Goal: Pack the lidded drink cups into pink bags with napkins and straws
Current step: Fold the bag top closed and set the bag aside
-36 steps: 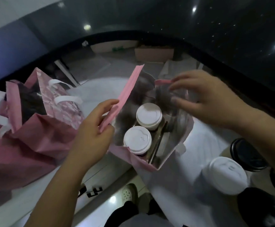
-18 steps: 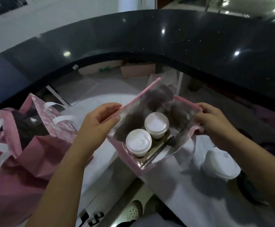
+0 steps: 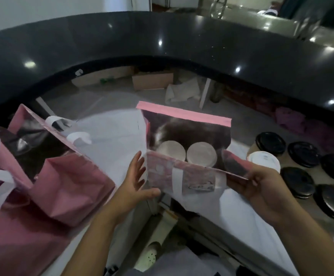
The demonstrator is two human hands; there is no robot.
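Observation:
An open pink bag [image 3: 184,177] with a silvery lining stands on the white counter in front of me. Inside it stand two cups with white lids [image 3: 186,153], side by side. My right hand [image 3: 261,185] pinches the near right rim of the bag. My left hand [image 3: 135,184] is spread with straight fingers beside the bag's near left corner, thumb under its lower edge. The bag's far flap [image 3: 184,113] stands upright. No napkins or straws show in this frame.
More pink bags [image 3: 48,170] with white handles lie open at the left. At the right stand a white-lidded cup [image 3: 265,161] and several black-lidded cups [image 3: 301,176]. A dark curved counter [image 3: 162,40] rings the far side. A gap in the worktop opens below the bag.
The bag has turned so its long side faces me. My left hand let go of the rim and spread out at the left corner. My right hand shifted to the near right rim.

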